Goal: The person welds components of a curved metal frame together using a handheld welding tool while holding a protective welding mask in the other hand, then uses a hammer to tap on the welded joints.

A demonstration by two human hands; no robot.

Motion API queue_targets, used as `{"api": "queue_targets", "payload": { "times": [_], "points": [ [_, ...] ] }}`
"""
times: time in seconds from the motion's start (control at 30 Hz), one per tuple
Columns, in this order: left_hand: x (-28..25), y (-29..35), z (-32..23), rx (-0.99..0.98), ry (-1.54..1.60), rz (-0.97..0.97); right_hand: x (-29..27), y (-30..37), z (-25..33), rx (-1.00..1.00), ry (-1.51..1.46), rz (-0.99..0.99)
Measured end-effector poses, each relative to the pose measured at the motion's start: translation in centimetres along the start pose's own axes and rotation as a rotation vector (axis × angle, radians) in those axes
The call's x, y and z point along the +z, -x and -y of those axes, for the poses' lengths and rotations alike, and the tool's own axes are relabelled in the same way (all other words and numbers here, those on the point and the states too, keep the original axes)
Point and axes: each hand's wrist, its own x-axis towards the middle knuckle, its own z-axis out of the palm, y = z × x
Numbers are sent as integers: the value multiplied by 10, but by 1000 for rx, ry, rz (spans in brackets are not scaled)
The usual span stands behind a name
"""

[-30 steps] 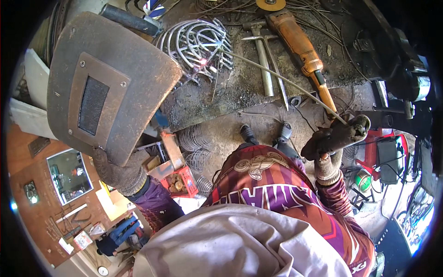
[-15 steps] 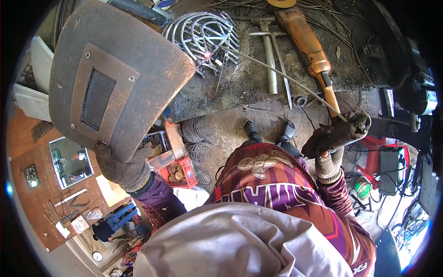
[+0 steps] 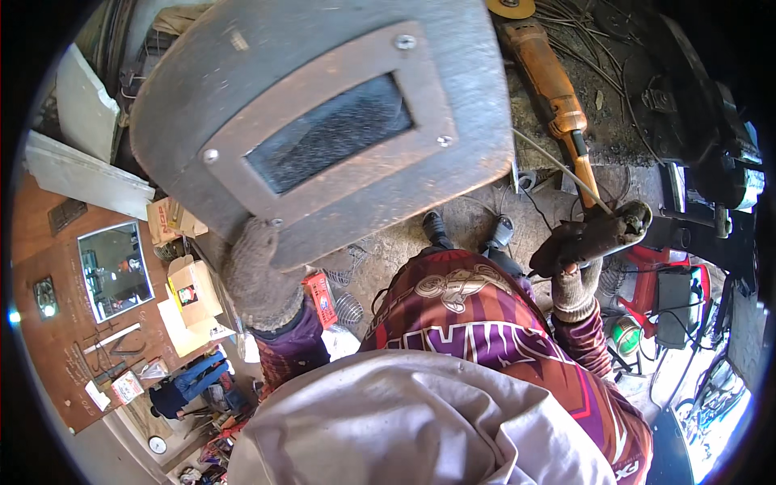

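Observation:
My left hand (image 3: 263, 275), in a dirty knit glove, is closed on the lower edge of a hand-held welding shield (image 3: 477, 73). The shield is a grey-brown board with a dark viewing window (image 3: 331, 133) framed by a screwed-on plate. It covers much of the bench and hides the round wire guard. My right hand (image 3: 575, 287), gloved too, grips a worn electrode holder (image 3: 594, 238). From its jaw a thin welding rod (image 3: 558, 164) runs up and left, and its far end passes out of sight behind the shield.
An orange angle grinder (image 3: 546, 77) lies on the dark, gritty bench (image 3: 618, 137) among loose wire rods. Below are my feet and a red crate (image 3: 321, 299). A mirror (image 3: 115, 271) and tools hang on the brown board at left; a person (image 3: 182, 388) is farther off.
The shield has swung right and tilted, now covering the wire guard, hammer and rod tip. My left hand moved right with it. My right hand has hardly moved.

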Motion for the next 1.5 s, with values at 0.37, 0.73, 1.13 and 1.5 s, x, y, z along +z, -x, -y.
{"api": "queue_targets", "payload": {
  "times": [0.37, 0.73, 1.13, 1.5],
  "points": [
    [5, -8, -8, -69, -114, 40, 3, 2, -4, -5, -118, -46],
    [4, -15, -21, -97, 4, 139, 6, -5, 5, -54, 70, 43],
    [9, -2, -8, -7, -30, 105, -5, -2, -7, -127, 125, 59],
    [3, -7, -2, 147, -13, 132, 1, -2, 1, -39, 142, 38]
  ]
}}
